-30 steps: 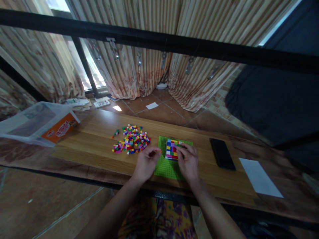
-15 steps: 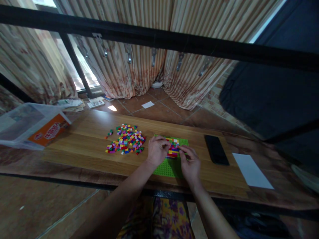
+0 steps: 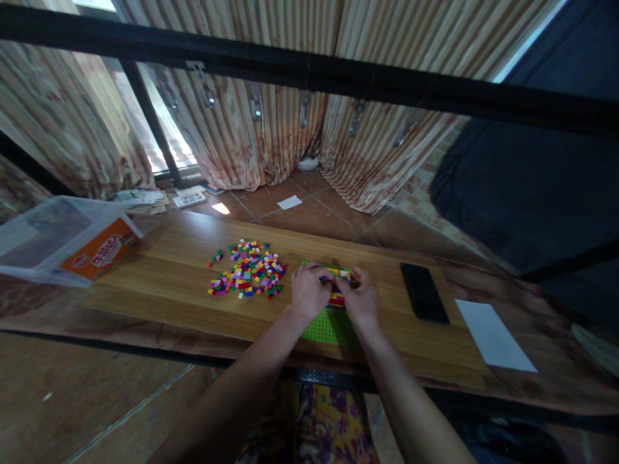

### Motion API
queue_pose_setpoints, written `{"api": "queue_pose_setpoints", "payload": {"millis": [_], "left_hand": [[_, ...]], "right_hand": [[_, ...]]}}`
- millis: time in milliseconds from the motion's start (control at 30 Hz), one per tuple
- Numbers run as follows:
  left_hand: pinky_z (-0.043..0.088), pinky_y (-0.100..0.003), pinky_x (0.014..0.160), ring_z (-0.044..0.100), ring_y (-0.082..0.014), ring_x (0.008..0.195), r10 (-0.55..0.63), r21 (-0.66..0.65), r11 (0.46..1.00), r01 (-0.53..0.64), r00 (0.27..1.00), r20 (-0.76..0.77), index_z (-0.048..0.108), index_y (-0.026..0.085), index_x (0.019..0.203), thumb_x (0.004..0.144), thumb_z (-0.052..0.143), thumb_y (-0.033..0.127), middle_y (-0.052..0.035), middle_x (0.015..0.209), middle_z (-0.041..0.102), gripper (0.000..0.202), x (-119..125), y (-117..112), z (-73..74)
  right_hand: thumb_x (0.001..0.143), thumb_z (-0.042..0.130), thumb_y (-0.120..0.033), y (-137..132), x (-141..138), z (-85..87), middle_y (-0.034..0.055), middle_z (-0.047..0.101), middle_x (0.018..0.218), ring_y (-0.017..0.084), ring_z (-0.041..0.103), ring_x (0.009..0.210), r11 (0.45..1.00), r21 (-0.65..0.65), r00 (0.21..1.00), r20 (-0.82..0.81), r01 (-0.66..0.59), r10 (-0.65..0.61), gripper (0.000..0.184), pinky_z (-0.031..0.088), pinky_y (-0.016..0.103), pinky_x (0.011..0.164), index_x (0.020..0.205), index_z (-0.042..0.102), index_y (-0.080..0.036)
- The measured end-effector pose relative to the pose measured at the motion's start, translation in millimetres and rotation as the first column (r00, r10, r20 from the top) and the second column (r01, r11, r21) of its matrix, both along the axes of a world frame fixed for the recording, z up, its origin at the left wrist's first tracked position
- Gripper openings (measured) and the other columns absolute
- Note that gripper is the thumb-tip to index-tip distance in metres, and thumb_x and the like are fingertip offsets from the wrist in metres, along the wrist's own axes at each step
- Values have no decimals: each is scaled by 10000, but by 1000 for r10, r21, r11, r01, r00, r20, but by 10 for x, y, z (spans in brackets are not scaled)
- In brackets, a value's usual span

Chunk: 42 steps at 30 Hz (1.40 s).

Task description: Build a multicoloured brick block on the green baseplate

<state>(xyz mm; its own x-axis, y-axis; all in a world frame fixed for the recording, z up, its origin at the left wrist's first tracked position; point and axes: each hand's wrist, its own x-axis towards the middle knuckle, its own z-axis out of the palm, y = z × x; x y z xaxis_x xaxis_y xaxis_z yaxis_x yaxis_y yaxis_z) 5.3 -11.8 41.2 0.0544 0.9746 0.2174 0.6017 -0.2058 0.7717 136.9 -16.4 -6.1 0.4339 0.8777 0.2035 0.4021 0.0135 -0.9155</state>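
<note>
On the wooden board lies a green baseplate [image 3: 329, 327], its upper middle covered by rows of coloured toy bricks [image 3: 337, 299]. My left hand [image 3: 311, 291] rests over the left side of these rows, fingers curled together, with a bluish spot at the fingertips. Whether that is a loose brick or one on the plate is unclear. From the right, my right hand [image 3: 362, 299] reaches over the rows, its thumb down on the bricks and its fingers bent. Anything pinched there is too small to make out. Both hands hide part of the build.
A pile of loose bricks [image 3: 251, 267] is spread left of the baseplate. Farther left stands a clear plastic bin [image 3: 43, 261] with an orange label. To the right lie a black phone [image 3: 424, 292] and a white paper sheet [image 3: 496, 335]. A dark bar [image 3: 309, 67] crosses above.
My right hand has moved up and left over the brick rows, closer to my left hand, and covers more of them. My left hand stays at the left of the rows.
</note>
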Motion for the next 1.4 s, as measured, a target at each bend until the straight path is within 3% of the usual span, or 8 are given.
{"api": "queue_pose_setpoints", "payload": {"millis": [267, 467, 600, 733, 900, 1200, 1400], "left_hand": [[464, -354, 827, 580, -204, 908, 20, 6, 1000, -20, 1000, 25, 670, 209, 818, 694, 622, 83, -45, 927, 652, 183, 6, -5, -31], [472, -362, 881, 588, -205, 956, -7, 22, 1000, 6, 999, 51, 654, 208, 890, 715, 592, 60, -50, 969, 651, 237, -20, -71, -32], [486, -358, 890, 592, -211, 977, 49, 62, 997, -51, 998, 40, 629, 194, 1019, 752, 576, 82, -72, 1019, 637, 294, -296, -289, -89], [507, -349, 855, 598, -215, 975, 194, 87, 978, -191, 980, -34, 612, 185, 1021, 791, 548, 126, -84, 1045, 624, 247, -744, -547, -238], [506, -353, 842, 603, -232, 957, 306, 96, 952, -291, 929, -207, 618, 201, 976, 802, 572, 201, -70, 969, 633, 179, -1055, -674, -353], [476, -373, 821, 584, -241, 882, 315, 130, 949, -287, 879, -357, 620, 194, 839, 859, 531, 255, -72, 874, 622, 110, -1026, -607, -421], [481, -331, 818, 596, -200, 888, 204, 135, 975, -178, 957, -207, 638, 204, 861, 883, 520, 217, -52, 910, 639, 121, -915, -583, -280]], "right_hand": [[633, 741, -434, 52, -44, 39, 149, 682, 1098, 272, 648, 977, 997, -78, 1000, -19, 8, -10, 619, 499, 419, 869, 1163, 612, -141], [639, 733, -412, 43, -75, 90, 143, 668, 1135, 266, 638, 997, 995, -102, 999, -52, -17, 11, 609, 481, 429, 915, 1172, 607, -146], [610, 763, -434, 30, -64, 79, 130, 686, 1089, 248, 655, 930, 990, -134, 992, -128, -38, 21, 653, 514, 403, 853, 1171, 606, -138], [603, 775, -496, 6, -33, 22, 100, 694, 1073, 221, 661, 881, 987, -134, 974, -220, -83, 52, 693, 530, 374, 812, 1185, 595, -164], [653, 730, -542, -61, -37, -6, 119, 665, 1137, 224, 645, 952, 997, -79, 974, -224, 1, -19, 698, 508, 377, 860, 1219, 574, -164], [733, 662, -518, -357, 54, 49, 148, 671, 1095, 227, 633, 903, 990, 23, 986, -104, 136, -133, 563, 493, 379, 816, 1145, 631, -135], [792, 598, -500, -428, 323, -88, 145, 694, 989, 226, 643, 825, 986, 33, 986, 7, 164, -165, 508, 501, 372, 761, 1128, 645, -122]]}}
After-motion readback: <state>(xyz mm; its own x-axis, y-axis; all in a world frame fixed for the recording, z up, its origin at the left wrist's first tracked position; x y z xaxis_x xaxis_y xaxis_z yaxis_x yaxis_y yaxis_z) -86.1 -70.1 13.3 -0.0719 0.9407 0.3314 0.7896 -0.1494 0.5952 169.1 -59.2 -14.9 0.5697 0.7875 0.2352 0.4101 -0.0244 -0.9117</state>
